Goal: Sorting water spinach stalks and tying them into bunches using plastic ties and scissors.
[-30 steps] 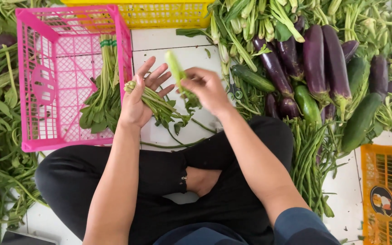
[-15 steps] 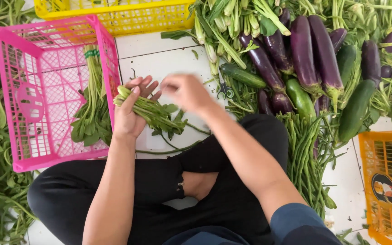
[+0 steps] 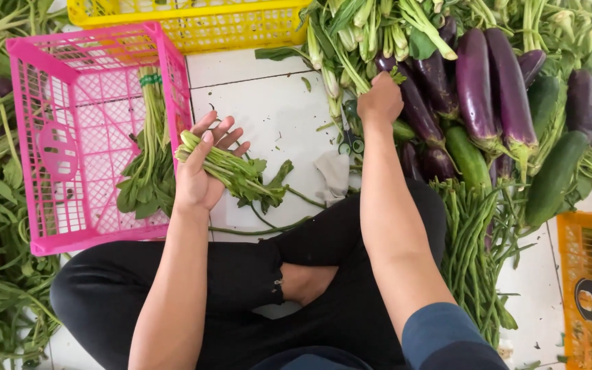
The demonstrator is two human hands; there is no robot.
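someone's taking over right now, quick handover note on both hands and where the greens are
Left hand: holds a loose bunch of leafy greens, stems up, beside the pink crate.
Right hand: reaching into the pile of pale-stemmed greens by the eggplants; whether it grips anything cannot be told.
Done: one tied bundle lies in the pink crate.
Left: the bunch in hand is untied and not in the crate.

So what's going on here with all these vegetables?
A person sits cross-legged on a tiled floor. The left hand holds a bunch of leafy greens beside a pink crate that already contains one tied bunch. The right hand reaches into a pile of green stalks next to purple eggplants.
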